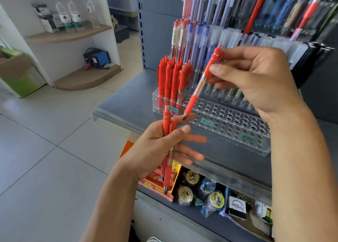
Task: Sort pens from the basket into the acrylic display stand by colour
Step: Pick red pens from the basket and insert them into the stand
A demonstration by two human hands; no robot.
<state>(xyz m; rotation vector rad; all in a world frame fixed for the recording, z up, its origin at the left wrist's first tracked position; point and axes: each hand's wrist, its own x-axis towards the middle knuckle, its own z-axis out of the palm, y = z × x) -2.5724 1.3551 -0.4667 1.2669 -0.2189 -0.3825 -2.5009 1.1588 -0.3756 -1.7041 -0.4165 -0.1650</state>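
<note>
Nearest, the left hand (161, 146) grips a few spare red pens (167, 150). Beyond it, the right hand (256, 80) pinches one red pen (203, 80), tip above the acrylic stand (228, 128), where red pens already fill the far-left holes; many holes remain. Labels seem to read "¥10" and "¥20".

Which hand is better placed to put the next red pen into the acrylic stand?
The right hand: it pinches a single red pen, tip down, just above the acrylic stand. The left hand sits lower, gripping a bundle of red pens.
</note>
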